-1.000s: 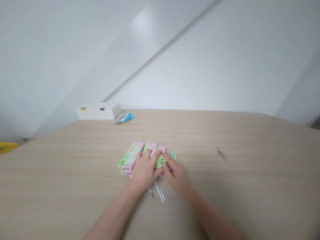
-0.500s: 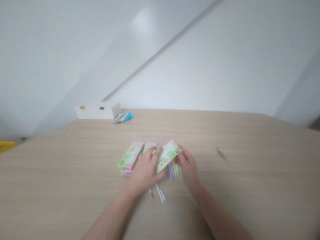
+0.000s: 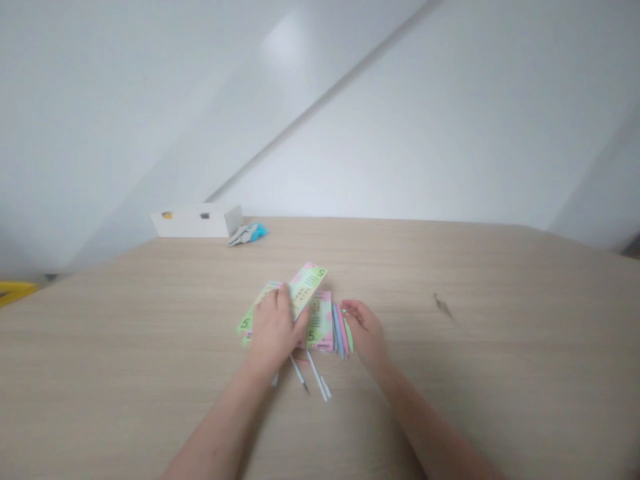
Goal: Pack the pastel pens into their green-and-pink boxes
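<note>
My left hand [image 3: 277, 323] is closed on a slim green-and-pink packet [image 3: 311, 280] printed with a 5, which slants up to the right. Beneath that hand lie other packets of the same print, one showing at the left [image 3: 246, 324] and another upright one [image 3: 319, 328] to the right of the thumb. My right hand [image 3: 365, 330] has its fingers curled at the upper end of a green pen [image 3: 349, 339]. Pink and blue pens [image 3: 340, 333] lie beside it. White pens [image 3: 318, 377] stick out below the packets, one with a dark tip [image 3: 305, 387].
A white box [image 3: 193, 223] with two cut-outs stands at the table's back left, beside a crumpled grey-and-blue thing [image 3: 249, 233]. A small dark thing [image 3: 443, 305] lies on the right of the wooden table [image 3: 500, 373]. Something yellow [image 3: 17, 292] shows past the left edge.
The slanted packet has moved left from between both hands into my left hand. My right hand has let go of it and dropped to the coloured pens. The packet underneath is now uncovered.
</note>
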A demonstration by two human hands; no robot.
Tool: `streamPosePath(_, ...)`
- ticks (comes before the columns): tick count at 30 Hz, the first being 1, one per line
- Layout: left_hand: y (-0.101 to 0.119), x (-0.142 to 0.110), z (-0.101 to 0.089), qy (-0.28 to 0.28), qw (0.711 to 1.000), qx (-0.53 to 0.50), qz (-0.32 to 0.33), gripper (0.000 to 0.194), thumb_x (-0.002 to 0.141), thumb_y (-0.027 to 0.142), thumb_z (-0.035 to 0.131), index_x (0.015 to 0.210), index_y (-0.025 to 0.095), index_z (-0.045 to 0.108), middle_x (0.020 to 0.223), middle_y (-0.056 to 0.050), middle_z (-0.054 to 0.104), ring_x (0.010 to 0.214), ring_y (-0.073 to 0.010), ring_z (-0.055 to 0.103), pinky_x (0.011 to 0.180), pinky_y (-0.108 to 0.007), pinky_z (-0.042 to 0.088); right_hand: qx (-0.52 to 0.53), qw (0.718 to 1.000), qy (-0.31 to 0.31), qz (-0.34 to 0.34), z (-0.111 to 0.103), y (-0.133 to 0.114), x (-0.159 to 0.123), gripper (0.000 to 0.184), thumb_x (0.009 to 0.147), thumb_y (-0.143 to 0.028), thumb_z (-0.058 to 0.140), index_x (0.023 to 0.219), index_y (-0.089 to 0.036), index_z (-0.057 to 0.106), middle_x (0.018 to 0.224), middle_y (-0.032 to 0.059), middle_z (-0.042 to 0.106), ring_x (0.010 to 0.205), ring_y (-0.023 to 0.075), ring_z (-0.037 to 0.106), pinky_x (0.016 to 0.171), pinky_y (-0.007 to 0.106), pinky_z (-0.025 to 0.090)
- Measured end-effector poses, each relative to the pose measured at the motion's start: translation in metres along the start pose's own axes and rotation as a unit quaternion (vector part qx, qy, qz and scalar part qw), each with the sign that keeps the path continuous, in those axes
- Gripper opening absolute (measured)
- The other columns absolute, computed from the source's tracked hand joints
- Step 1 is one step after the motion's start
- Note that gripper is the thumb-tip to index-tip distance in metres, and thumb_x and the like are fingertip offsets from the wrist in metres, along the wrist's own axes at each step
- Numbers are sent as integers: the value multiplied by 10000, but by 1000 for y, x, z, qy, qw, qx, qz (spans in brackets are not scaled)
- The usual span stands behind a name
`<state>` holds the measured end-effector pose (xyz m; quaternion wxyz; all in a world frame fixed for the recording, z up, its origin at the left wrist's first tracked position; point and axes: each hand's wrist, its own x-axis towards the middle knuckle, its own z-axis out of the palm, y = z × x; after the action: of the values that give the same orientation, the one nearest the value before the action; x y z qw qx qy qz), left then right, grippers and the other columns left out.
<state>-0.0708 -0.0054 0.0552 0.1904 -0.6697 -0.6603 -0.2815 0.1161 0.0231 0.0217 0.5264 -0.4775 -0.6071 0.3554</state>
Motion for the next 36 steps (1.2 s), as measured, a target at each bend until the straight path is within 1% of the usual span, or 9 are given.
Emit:
streamPosePath(2,0,0,0,-11,999,40,-9,572,878,493,421,1244,54,454,1081,-178,568,997,-314,545,845,-436,417,-107,993,-30,-32,2,1,-3,300,829,-217,435,1076,-158,595,1072,100,649,998,218,593,891,374,454)
streamPosePath(5,2,-1,-1,-29,996,80,-20,557,881,514,391,1207,72,489,1013,-156,575,946,-311,551,805,-432,407,-259,959,-76,-84,3,2,-7,353,792,-146,457,1115,-126,598,1129,130,627,1097,242,535,985,384,377)
streamPosePath(7,4,-2,-2,-38,994,96,-27,560,884,524,372,1199,78,497,987,-150,570,928,-308,548,791,-426,399,-317,937,-100,-105,4,1,-10,377,780,-141,484,1139,-109,594,1150,141,618,1121,249,516,1011,376,348)
streamPosePath(9,6,-2,-3,-44,993,108,-31,570,886,528,358,1207,78,495,974,-152,565,920,-308,542,783,-424,393,-342,925,-119,-113,5,-1,-12,391,794,-165,498,1169,-93,582,1181,151,605,1150,254,499,1026,368,330)
streamPosePath(14,8,-5,-1,-52,990,125,-34,564,884,526,352,1205,89,506,951,-157,557,927,-322,523,773,-432,384,-377,906,-152,-117,6,-2,-16,450,825,-221,491,1243,-60,540,1244,179,569,1207,273,460,1051,391,297)
streamPosePath(21,7,-8,2,-64,988,136,-23,540,878,519,365,1195,106,511,935,-148,548,919,-328,512,769,-441,382,-380,897,-177,-140,6,-3,-19,562,773,-243,554,1286,-21,486,1280,214,532,1257,300,411,1073,417,261)
streamPosePath(25,6,-8,2,-70,988,134,-27,519,870,498,388,1191,111,515,946,-153,544,925,-333,505,772,-453,380,-378,895,-188,-145,6,-2,-19,598,771,-251,546,1316,-24,452,1331,211,490,1288,301,374,1081,434,251)
streamPosePath(29,5,-9,3,-69,989,131,-28,514,875,496,377,1196,117,513,975,-159,538,944,-336,497,806,-481,364,-369,894,-214,-136,7,-1,-21,624,774,-260,536,1339,-22,421,1382,205,439,1314,303,340,1094,445,233)
streamPosePath(36,-2,-8,7,-91,985,140,-47,519,838,468,450,1224,122,478,1020,-157,520,955,-328,487,798,-474,375,-332,895,-260,-147,10,-6,-27,660,806,-291,513,1399,-61,335,1432,164,386,1359,260,269,1122,430,178)
